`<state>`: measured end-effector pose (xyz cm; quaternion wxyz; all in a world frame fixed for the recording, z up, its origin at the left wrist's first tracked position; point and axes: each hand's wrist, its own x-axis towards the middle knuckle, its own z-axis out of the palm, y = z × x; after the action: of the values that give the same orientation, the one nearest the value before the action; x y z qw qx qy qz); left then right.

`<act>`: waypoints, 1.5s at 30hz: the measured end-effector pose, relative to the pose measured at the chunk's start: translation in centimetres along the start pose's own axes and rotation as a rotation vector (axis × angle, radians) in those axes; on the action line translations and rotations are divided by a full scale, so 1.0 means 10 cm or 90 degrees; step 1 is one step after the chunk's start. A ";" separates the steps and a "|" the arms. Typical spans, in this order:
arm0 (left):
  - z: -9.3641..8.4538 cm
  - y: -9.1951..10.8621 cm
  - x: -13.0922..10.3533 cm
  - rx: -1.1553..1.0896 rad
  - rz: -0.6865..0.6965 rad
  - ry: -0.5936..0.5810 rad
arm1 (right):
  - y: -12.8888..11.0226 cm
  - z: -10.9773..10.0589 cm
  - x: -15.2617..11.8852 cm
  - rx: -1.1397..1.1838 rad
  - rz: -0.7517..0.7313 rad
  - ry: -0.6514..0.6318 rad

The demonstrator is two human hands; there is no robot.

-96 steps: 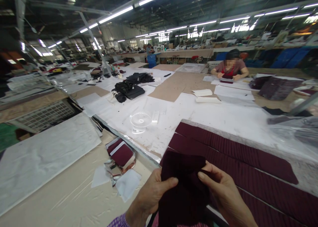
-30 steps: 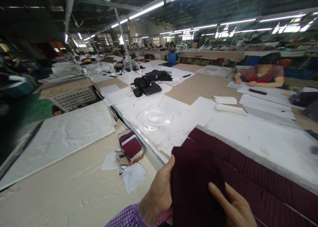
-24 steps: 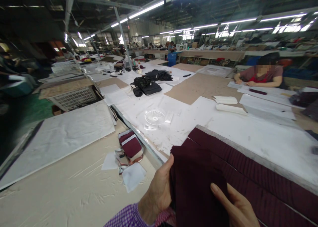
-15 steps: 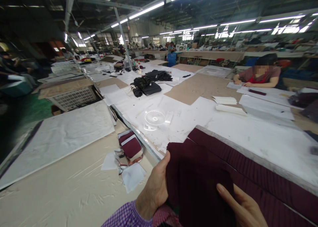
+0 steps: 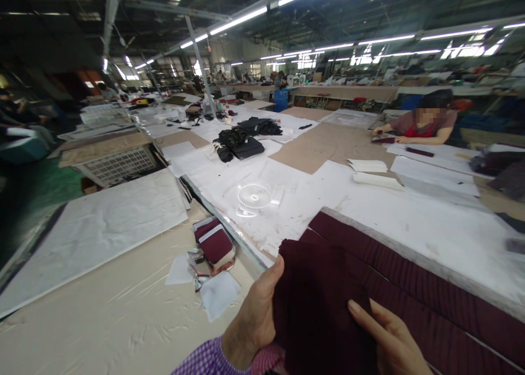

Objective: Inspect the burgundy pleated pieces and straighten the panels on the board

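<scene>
Between my two hands is a dark maroon fabric piece, raised at the lower middle of the view; whether it is one layer or several I cannot tell. My left hand grips its left edge, thumb up along the side and fingers hidden behind. On the right edge, my right hand pinches the cloth with the thumb on the front face and fingers behind. Beyond and to the right, long rows of overlapping maroon fabric pieces lie on the white-covered table.
A white fan lies on the table ahead. To the left are maroon swatches and pale scraps. Black garments sit farther back. A person works across the table at right, handling a maroon piece. A slatted crate stands left.
My right hand has shifted slightly left along with the fabric, which stays in both hands. The person across the table now lifts a small maroon piece.
</scene>
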<state>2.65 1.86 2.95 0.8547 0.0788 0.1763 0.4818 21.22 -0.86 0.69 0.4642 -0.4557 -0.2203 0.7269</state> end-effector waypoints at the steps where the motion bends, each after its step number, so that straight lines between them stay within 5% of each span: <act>1: 0.00 0.00 0.00 0.002 -0.007 0.001 | 0.01 0.01 0.00 -0.009 -0.006 -0.011; 6: 0.01 -0.03 -0.01 0.003 0.040 0.046 | 0.03 0.04 -0.06 -0.051 -0.079 0.028; 12: 0.01 -0.06 -0.04 0.000 0.003 -0.005 | 0.03 0.12 -0.11 -0.108 -0.102 -0.006; 19: 0.00 -0.04 -0.08 -0.004 0.043 0.066 | 0.08 -0.06 -0.03 -0.116 -0.064 -0.048; 31: -0.06 -0.07 -0.09 0.089 0.029 -0.068 | 0.12 0.10 -0.07 -0.045 -0.010 0.040; 36: -0.12 -0.13 -0.09 0.269 0.079 -0.002 | 0.13 0.09 -0.03 -0.042 -0.017 0.045; 45: -0.13 -0.07 -0.01 0.217 0.097 0.095 | 0.28 0.00 -0.02 -0.131 0.023 0.031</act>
<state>2.70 1.37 1.54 0.7748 0.1998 0.3114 0.5127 19.88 -2.35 -1.34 0.4072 -0.5223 -0.2743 0.6972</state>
